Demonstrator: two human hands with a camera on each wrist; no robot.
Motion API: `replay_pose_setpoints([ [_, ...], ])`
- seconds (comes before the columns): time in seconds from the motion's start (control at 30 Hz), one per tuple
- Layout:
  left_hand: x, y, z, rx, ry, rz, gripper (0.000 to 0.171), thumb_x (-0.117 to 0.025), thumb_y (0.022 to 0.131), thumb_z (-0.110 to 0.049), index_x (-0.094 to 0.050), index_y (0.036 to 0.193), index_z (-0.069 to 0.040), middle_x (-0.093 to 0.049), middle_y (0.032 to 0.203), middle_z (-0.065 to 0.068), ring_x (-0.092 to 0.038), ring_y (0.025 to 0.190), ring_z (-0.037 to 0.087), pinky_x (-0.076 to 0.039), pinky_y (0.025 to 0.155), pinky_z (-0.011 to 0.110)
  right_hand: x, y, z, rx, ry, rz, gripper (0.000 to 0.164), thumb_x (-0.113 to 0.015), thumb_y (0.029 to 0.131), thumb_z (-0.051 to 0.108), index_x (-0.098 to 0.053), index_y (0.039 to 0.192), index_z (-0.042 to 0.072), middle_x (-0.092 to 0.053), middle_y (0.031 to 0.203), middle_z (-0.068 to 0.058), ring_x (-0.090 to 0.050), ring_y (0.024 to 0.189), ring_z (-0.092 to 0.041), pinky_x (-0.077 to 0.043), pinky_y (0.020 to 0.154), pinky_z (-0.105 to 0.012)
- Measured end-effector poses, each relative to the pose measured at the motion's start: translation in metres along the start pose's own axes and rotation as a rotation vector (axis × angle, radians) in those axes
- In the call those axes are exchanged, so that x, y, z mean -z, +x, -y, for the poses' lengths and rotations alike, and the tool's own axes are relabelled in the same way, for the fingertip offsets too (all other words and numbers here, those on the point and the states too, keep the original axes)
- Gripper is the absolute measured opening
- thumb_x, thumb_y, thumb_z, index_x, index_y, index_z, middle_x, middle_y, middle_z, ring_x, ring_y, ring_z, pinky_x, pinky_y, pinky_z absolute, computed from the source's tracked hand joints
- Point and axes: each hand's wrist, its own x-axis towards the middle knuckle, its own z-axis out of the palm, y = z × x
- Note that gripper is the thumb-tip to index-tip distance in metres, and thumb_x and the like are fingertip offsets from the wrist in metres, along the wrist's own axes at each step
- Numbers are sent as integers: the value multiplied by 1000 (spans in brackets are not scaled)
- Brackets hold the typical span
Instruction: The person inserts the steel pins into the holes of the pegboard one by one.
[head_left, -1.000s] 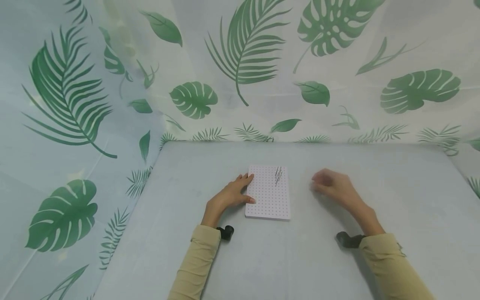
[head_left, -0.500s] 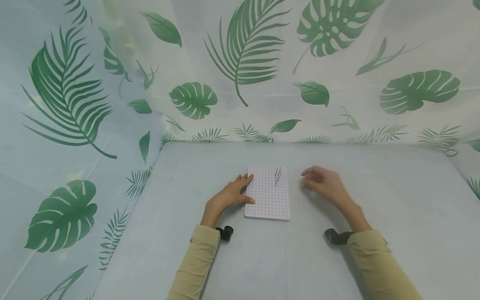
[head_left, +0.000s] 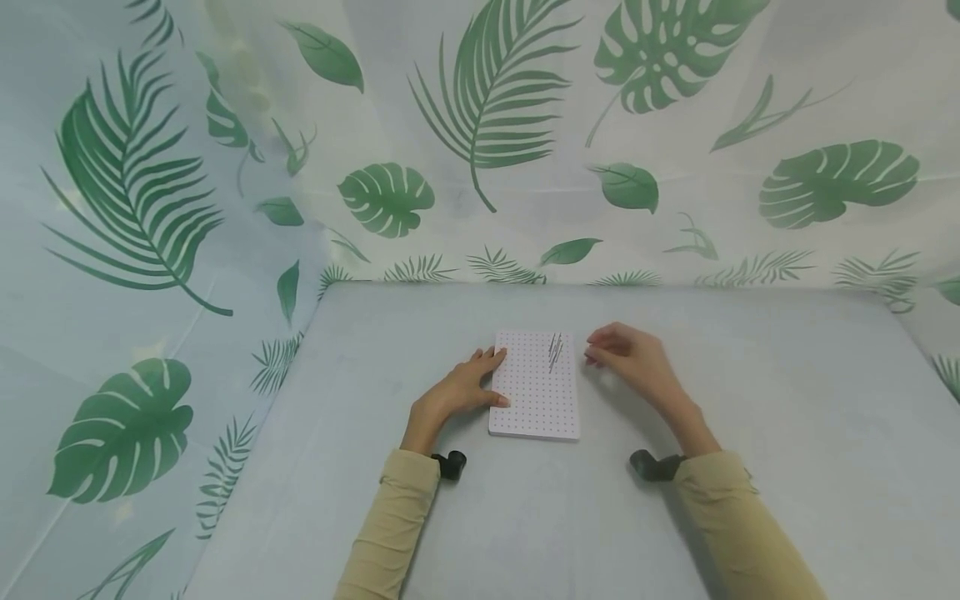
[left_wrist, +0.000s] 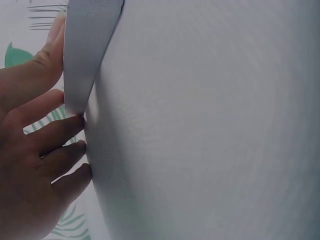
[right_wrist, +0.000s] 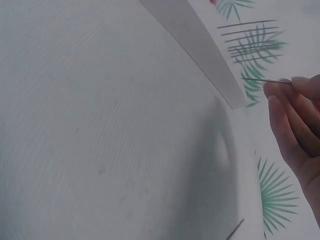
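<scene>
A white pegboard (head_left: 531, 412) with rows of small holes lies on the table. Several thin metal pins (right_wrist: 252, 37) stand in its far right part. My left hand (head_left: 460, 387) rests at the board's left edge, thumb and index fingertip over the top face, the other fingers reaching down beside its far corner in the left wrist view. My right hand (head_left: 633, 358) is raised just right of the board. Between thumb and fingertips it pinches one thin metal pin (right_wrist: 265, 80), whose free tip points toward the standing pins in the right wrist view.
A pale cloth covers the table (head_left: 525, 517). Leaf-printed curtains (head_left: 517, 225) rise behind it and at the left. Black wrist cameras hang under both forearms, near the tabletop. Another thin dark pin (right_wrist: 235, 229) shows at the bottom of the right wrist view.
My right hand has moved left, closer to the pegboard's right edge, and slightly away from me. My left hand and the board have stayed in place.
</scene>
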Motion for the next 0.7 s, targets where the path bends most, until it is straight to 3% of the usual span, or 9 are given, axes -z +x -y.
replay_pose_setpoints([
  [0.2, 0, 0, 0, 13, -6, 3, 91, -80, 89, -28, -29, 164, -15, -20, 171, 8, -10, 161, 26, -14, 130, 51, -6, 3, 5, -2, 25, -10, 15, -75, 93, 6, -70, 106, -2, -77, 98, -19, -77, 83, -23, -59, 70, -19],
  [0.47, 0, 0, 3, 9, -11, -2, 91, -80, 89, -29, -29, 164, -16, -20, 171, 8, -10, 161, 26, -12, 130, 52, -14, 8, 10, 5, 99, -4, 15, -75, 93, 4, -70, 104, -5, -77, 98, -22, -78, 86, -31, -64, 76, -32],
  [0.7, 1, 0, 3, 3, -20, 9, 91, -80, 89, -28, -28, 164, -15, -20, 171, 8, -9, 161, 27, -12, 130, 51, -20, 12, 12, -1, 78, 3, 14, -75, 93, 6, -70, 103, -3, -78, 96, -20, -78, 84, -27, -59, 73, -17],
])
